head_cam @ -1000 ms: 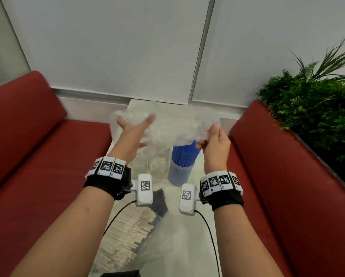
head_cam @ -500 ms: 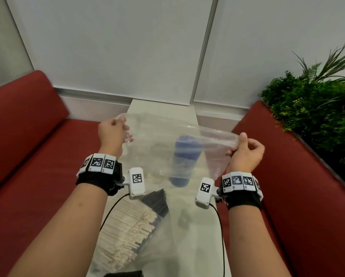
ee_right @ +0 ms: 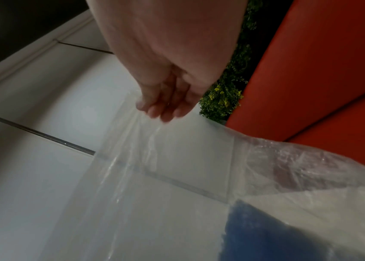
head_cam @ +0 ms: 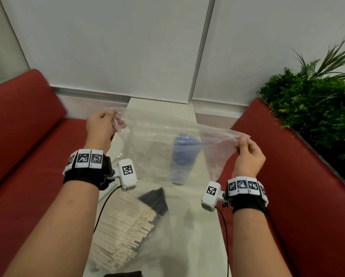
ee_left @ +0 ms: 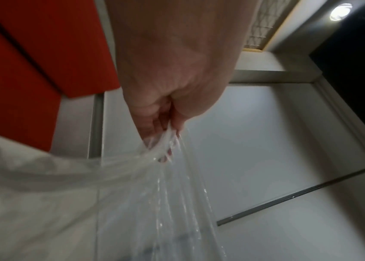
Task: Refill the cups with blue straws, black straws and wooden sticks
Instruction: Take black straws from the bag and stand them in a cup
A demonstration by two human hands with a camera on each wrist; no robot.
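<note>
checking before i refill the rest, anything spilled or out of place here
Nothing looks spilled. The left hand and right hand stretch an empty clear bag over the blue-straw cup; wooden sticks and black straws remain bagged on the table.

The clear, thin plastic bag (head_cam: 163, 136) looks glossy and creased, with bright streaks along its folds. The pale wooden sticks (head_cam: 123, 226) look matt and dry inside a second shiny clear plastic bag (head_cam: 159, 236). The white counter (head_cam: 197, 236) is smooth with a soft sheen. The red bench cushions (head_cam: 28, 146) look matt, faintly grained.
</note>
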